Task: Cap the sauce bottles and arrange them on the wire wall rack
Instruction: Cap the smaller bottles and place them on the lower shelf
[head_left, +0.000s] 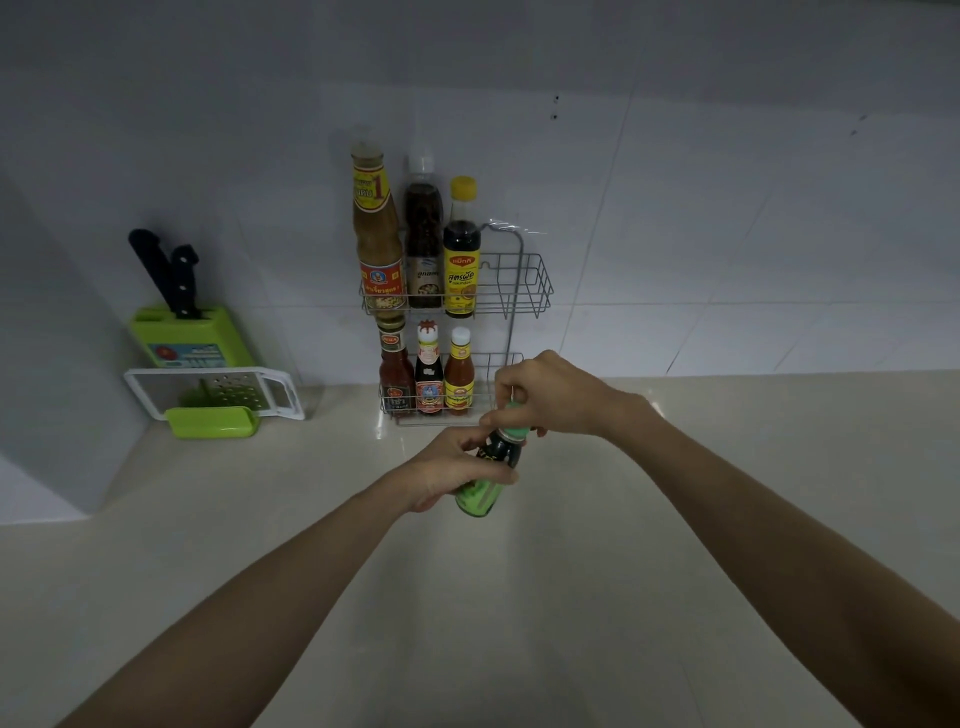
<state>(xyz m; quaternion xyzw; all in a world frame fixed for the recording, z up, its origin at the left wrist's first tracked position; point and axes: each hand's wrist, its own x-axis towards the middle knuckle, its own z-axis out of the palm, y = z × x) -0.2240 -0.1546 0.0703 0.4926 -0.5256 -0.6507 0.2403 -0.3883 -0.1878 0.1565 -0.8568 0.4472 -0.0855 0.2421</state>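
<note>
Two bare forearms reach from the bottom corners over the pale tabletop (311, 519) and meet above its middle, where both hands work on one green-labelled bottle (480, 480). The left hand (447, 470) is wrapped around the bottle's body, while the right hand (545, 395) pinches the green cap (514, 418) at its top with the fingertips, so neither hand is free. The bottle is held off the tabletop, its long axis tilted, base toward the person and neck leaning away and a little right, toward the wall. The wire wall rack (524, 291) hangs straight ahead, just beyond the hands. Its upper shelf holds three tall bottles crowded to the left, a tan sauce bottle (376, 234), a clear-capped chili bottle (423, 244) and a yellow-capped dark bottle (461, 249), leaving open room on the right. The lower shelf likewise holds three small red sauce bottles (428, 374) on its left, and its free right end sits directly behind the right hand, which partly hides it. I judge the capping is the step in hand, and the placing that follows would be a short lift forward and right; the left hand, already gripping the body, is best placed to carry it upright over the front wire rail. A green knife block (192, 338) and a grater (228, 389) stand well apart to the left, clear of any path
</note>
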